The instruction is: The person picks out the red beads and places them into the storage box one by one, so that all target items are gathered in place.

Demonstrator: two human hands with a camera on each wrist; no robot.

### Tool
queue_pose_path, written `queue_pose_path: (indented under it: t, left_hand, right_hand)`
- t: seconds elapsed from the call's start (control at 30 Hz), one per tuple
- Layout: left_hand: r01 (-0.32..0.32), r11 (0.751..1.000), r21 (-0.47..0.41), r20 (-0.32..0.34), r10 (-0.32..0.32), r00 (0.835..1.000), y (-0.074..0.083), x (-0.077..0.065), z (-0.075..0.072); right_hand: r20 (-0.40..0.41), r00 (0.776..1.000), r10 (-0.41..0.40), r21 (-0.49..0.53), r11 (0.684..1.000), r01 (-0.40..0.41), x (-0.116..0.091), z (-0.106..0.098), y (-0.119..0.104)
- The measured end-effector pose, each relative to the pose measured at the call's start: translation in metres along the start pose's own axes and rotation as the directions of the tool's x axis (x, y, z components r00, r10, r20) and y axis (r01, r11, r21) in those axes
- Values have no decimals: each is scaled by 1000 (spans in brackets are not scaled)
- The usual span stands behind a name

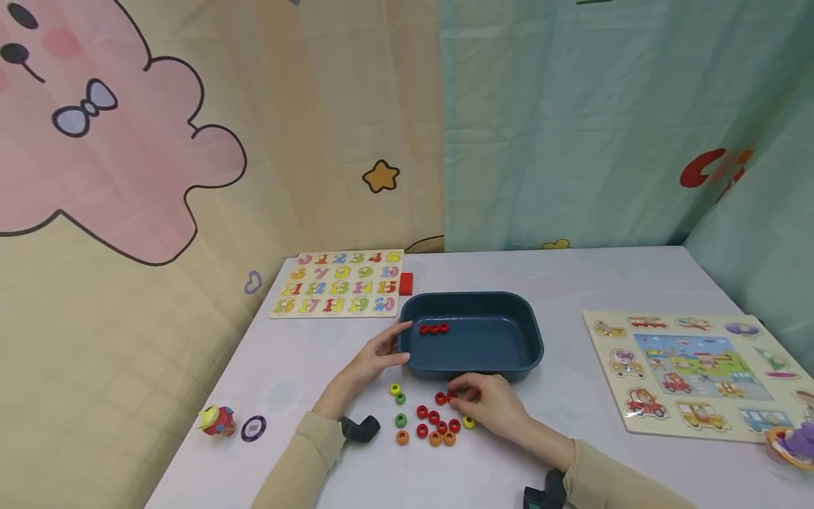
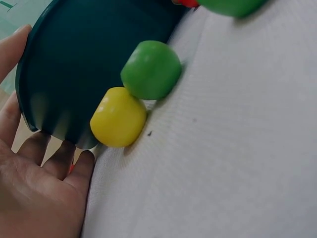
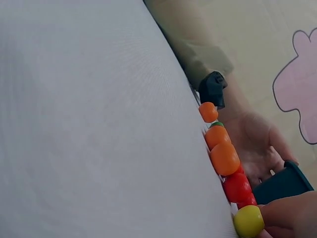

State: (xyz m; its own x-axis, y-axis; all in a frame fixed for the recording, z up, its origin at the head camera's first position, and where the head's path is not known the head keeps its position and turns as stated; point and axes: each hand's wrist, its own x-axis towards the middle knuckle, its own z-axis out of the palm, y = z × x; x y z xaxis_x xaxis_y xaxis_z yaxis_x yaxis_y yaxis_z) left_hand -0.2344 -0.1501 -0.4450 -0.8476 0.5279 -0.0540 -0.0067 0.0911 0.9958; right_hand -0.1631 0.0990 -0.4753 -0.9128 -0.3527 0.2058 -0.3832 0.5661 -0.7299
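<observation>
A dark blue tray (image 1: 470,364) stands on the table with three red beads (image 1: 434,329) in a row inside it. My left hand (image 1: 375,357) rests against the tray's left end, its fingers on the outer wall. With thumb and forefinger, my right hand (image 1: 490,403) pinches a red bead (image 1: 452,396) close in front of the tray. Loose red beads (image 1: 434,417), orange beads (image 1: 435,439), green beads (image 1: 400,420) and yellow beads (image 1: 396,389) lie before the tray. In the right wrist view, a yellow bead (image 3: 248,221) sits beside the right fingers, largely hiding the pinch.
A number board (image 1: 343,284) lies behind the tray to the left, a red block (image 1: 405,284) by its edge. To the right is a vehicle picture puzzle (image 1: 699,375), with a purple toy (image 1: 795,445) at its corner. A small figure (image 1: 218,420) and a round chip (image 1: 254,428) are far left.
</observation>
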Motion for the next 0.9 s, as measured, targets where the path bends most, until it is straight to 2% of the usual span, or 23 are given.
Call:
queue_pose_path:
  t: [0.13, 0.23, 0.33, 0.47, 0.53, 0.67, 0.9]
  left_hand:
    - [-7, 1000, 2, 0, 7, 1000, 0, -1, -1]
    - [-17, 1000, -5, 8, 17, 1000, 0, -2, -1]
    - [-23, 1000, -8, 22, 23, 999, 0, -2, 0]
    - [-34, 999, 2, 34, 34, 999, 0, -1, 0]
    - [-41, 999, 2, 32, 41, 999, 1, 0, 0]
    - [-30, 1000, 1, 19, 30, 999, 1, 0, 0]
    - [-6, 1000, -2, 19, 6, 1000, 2, -1, 1]
  right_hand:
    - [-7, 1000, -28, -16, 999, 28, 1, -1, 0]
    - [21, 998, -59, 4, 998, 59, 0, -6, -3]
    - [84, 989, -122, 111, 988, 112, 1, -17, -13]
    - [105, 976, -190, 245, 956, 160, 15, -38, -29]
    - [80, 981, -177, 255, 955, 151, 28, -47, -34]
    - [48, 994, -94, 271, 959, 78, 58, -66, -39]
    - [38, 999, -37, 276, 961, 25, 108, -79, -26]
